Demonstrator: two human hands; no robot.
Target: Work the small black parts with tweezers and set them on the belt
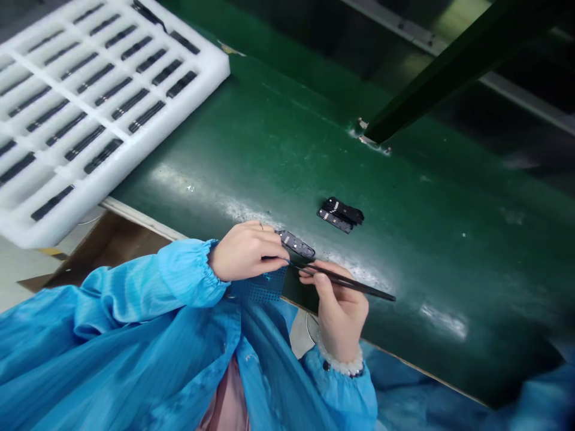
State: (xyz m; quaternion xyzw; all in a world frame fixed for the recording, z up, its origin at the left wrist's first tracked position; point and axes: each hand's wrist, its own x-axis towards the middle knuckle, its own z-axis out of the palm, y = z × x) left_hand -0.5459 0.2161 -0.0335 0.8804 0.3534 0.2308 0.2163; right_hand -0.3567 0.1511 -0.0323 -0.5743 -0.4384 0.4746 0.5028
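My left hand (249, 251) is closed, its fingers curled over the near end of a slim black plastic part (297, 244) with small metal contacts. That part's other end sticks out towards the right. Black tweezers (359, 284) are pinched in my right hand (339, 305), their tips pointing left to the left fingertips, where a small blue bit shows. What lies right at the tips is too small to make out. Below the left hand is a blue perforated tray (258, 290), partly covered by hand and sleeve, with small bright blue pieces on it.
Several similar black parts (341, 214) lie in a small pile farther back on the green table (269, 143). A white foam tray (121, 140) with rows of black parts overhangs the table's left edge. A dark post (404, 102) rises at the back right. A cardboard box (112, 245) sits below.
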